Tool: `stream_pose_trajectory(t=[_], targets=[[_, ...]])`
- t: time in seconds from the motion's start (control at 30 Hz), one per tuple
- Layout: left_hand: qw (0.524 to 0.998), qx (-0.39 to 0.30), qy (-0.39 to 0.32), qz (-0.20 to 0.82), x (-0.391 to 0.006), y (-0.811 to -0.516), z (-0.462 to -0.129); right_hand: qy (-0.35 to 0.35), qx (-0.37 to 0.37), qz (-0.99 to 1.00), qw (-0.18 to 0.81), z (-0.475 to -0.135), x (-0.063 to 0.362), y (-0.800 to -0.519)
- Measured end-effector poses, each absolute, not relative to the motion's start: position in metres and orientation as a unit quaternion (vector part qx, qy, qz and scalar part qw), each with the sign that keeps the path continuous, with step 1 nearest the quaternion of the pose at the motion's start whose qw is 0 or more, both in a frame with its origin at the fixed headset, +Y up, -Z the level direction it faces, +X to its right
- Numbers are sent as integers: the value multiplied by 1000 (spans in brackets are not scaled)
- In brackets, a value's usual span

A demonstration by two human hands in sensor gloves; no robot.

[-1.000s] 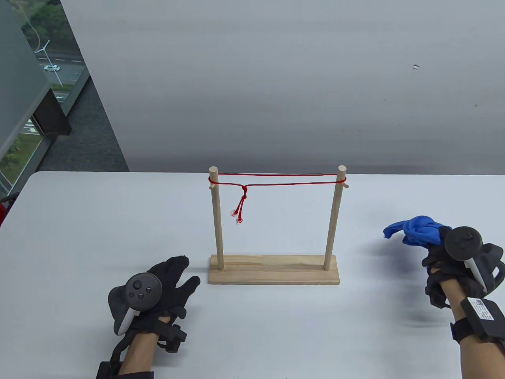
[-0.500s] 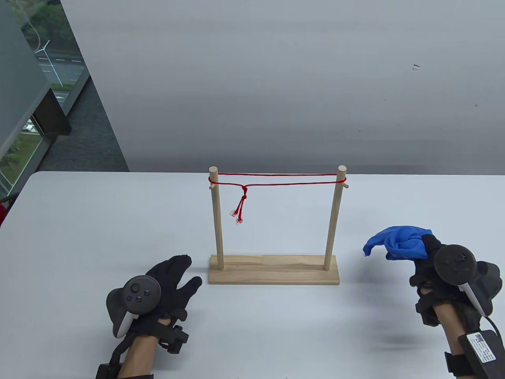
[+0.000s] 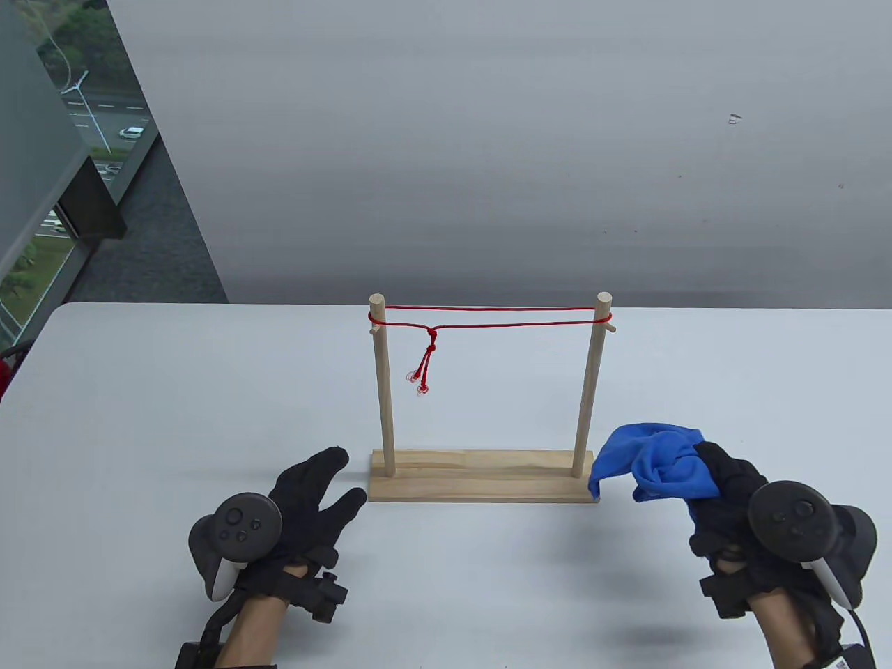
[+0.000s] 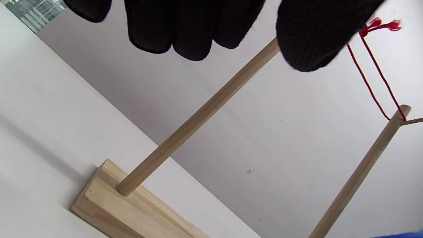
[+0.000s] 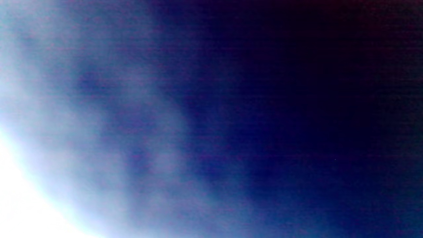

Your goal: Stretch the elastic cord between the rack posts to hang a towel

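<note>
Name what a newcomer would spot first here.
Probably the wooden rack at the table's middle, with a red cord already strung between its two post tops, knot tails hanging near the left post. Next, the bunched blue towel gripped by the right hand by the rack's right end. The left hand holds nothing, near the base's left end.

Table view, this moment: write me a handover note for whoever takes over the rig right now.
Left hand: holds nothing, fingers spread, beside the left end of the rack base.
Right hand: grips the bunched blue towel, which hangs by the base's right end; the right wrist view shows only blue blur.
Done: the red elastic cord runs in two strands between the tops of the left post and the right post, its knotted tail hanging near the left post.
Left: lift the towel and drape it over the cord.
</note>
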State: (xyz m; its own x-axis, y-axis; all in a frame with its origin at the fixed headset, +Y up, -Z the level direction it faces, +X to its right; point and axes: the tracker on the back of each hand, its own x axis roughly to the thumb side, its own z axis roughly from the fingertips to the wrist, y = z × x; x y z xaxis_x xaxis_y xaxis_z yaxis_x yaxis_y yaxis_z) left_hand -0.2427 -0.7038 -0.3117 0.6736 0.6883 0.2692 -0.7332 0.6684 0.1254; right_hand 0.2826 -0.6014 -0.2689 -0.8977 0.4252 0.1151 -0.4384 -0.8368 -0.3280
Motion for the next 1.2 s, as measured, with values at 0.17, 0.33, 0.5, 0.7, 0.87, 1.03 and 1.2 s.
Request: stream_pose_trajectory(t=[0.17,0.33,0.5,0.7,0.87,1.03,1.2], targets=[[894,100,-122,420,-240,-706,-312,-175,61,948,260,-268,254,-603],[886,89,-139,433,-235,-707,-312,-171,94,932,306,-271,223,-610],[878,71,-159,445,-228,-710,-312,-161,123,910,361,-280,196,-618],[875,69,-169,448,-225,-711,-312,-124,150,885,423,-295,173,-632],[872,70,-183,448,-221,-710,-312,-89,176,859,473,-307,156,-645],[876,74,-216,426,-205,-699,-309,-42,199,835,511,-315,142,-665],[892,80,-256,363,-182,-687,-311,4,200,805,558,-315,133,-685]])
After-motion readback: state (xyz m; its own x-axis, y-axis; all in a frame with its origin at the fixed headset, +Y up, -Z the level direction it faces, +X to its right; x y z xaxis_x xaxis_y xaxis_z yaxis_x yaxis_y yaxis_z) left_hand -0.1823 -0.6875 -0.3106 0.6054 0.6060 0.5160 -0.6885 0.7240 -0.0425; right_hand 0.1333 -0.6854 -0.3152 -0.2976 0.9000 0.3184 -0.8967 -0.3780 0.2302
